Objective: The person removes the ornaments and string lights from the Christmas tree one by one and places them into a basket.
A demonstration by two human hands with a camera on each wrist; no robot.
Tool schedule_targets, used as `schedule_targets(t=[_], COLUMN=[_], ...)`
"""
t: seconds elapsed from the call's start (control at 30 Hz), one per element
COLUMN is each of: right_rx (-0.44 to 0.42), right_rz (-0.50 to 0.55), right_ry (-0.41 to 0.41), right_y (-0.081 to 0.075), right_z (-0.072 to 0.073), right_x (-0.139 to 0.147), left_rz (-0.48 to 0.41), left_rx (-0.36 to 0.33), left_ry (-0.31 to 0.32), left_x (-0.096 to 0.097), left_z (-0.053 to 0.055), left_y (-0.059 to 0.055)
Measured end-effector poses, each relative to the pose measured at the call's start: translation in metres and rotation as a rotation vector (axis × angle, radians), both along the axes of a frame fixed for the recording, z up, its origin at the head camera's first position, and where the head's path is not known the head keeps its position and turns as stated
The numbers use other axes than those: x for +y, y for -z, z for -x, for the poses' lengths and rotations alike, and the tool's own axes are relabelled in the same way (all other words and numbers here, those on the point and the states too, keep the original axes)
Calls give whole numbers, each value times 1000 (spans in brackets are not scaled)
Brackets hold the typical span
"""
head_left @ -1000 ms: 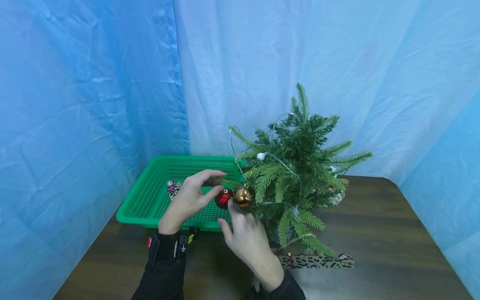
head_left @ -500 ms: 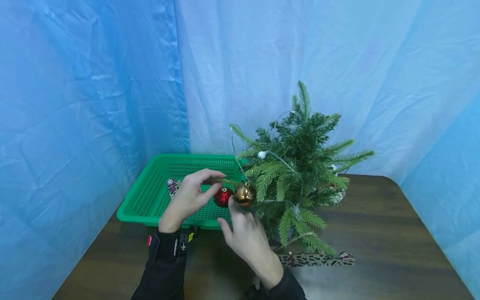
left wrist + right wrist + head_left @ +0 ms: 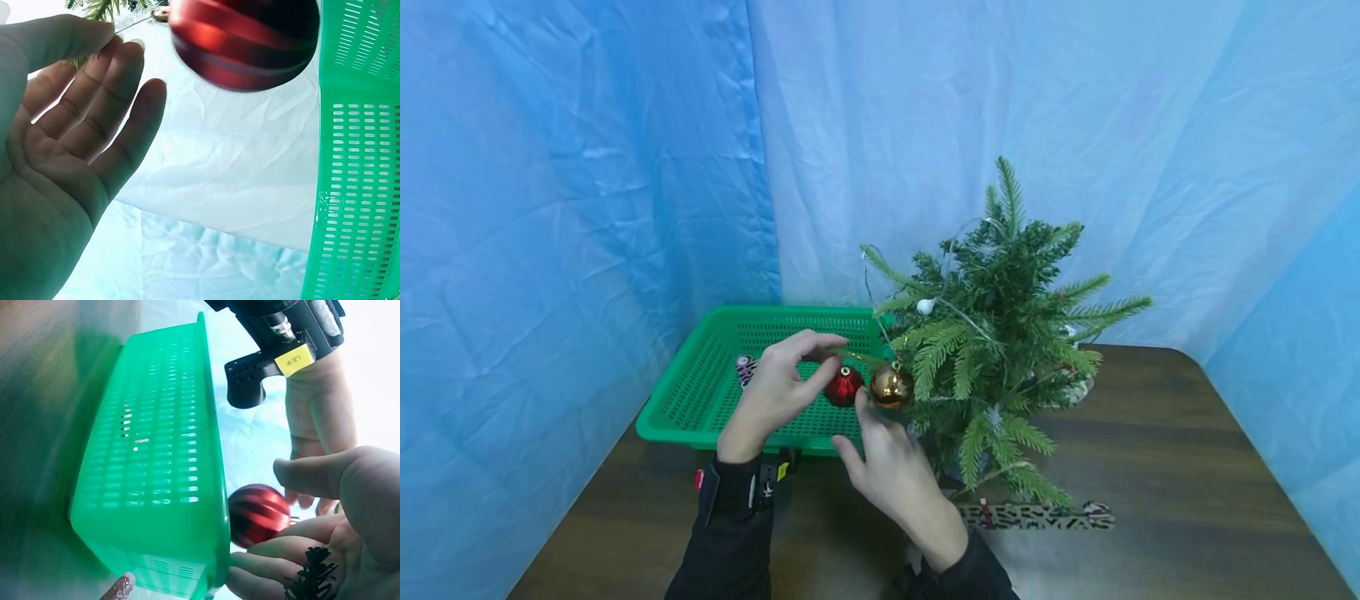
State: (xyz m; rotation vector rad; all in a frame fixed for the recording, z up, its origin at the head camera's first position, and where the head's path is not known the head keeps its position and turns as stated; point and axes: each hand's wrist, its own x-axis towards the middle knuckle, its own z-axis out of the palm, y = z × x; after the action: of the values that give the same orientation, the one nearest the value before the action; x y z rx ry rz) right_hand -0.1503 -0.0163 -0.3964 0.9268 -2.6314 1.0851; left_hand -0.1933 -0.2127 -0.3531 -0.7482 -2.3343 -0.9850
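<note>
A shiny red Christmas ball [image 3: 844,386] hangs beside a gold ball [image 3: 891,385], left of the small artificial Christmas tree [image 3: 1000,333]. My left hand [image 3: 778,387] pinches a thin string between thumb and fingers; in the left wrist view the string runs to the gold cap by the red ball [image 3: 247,40]. From below, my right hand [image 3: 891,467] reaches up with its index finger near both balls. In the right wrist view that hand [image 3: 337,540] has its fingers extended close to the red ball [image 3: 257,514]; whether they touch cannot be told.
Behind my left hand stands a green plastic basket [image 3: 677,417] with a small lettered ornament [image 3: 746,368] inside. A lettered sign [image 3: 1037,517] lies in front of the tree on the dark wooden table [image 3: 1187,467]. Light wire with a white bulb [image 3: 925,307] winds through the branches.
The red ball has shifted slightly left and up, opening a small gap from the gold ball. Both hands have barely moved, and the whole view has shifted a little.
</note>
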Motion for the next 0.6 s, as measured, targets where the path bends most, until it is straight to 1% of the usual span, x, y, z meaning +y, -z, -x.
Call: schedule_targets(t=[0.1, 0.23, 0.33, 0.47, 0.6], right_rx=[-17, -51, -92, -187, -288], right_rz=[8, 27, 65, 143, 216], right_ry=[-25, -61, -68, -83, -126], right_y=[0, 0, 1, 0, 0], right_z=[0, 1, 4, 6, 5], right_x=[1, 1, 0, -3, -7], left_rz=[-13, -21, -22, -17, 10], left_rx=[39, 52, 32, -15, -51], left_ry=[2, -6, -10, -2, 19], left_x=[1, 1, 1, 1, 0], left_z=[1, 0, -1, -4, -8], left_y=[0, -1, -2, -4, -6])
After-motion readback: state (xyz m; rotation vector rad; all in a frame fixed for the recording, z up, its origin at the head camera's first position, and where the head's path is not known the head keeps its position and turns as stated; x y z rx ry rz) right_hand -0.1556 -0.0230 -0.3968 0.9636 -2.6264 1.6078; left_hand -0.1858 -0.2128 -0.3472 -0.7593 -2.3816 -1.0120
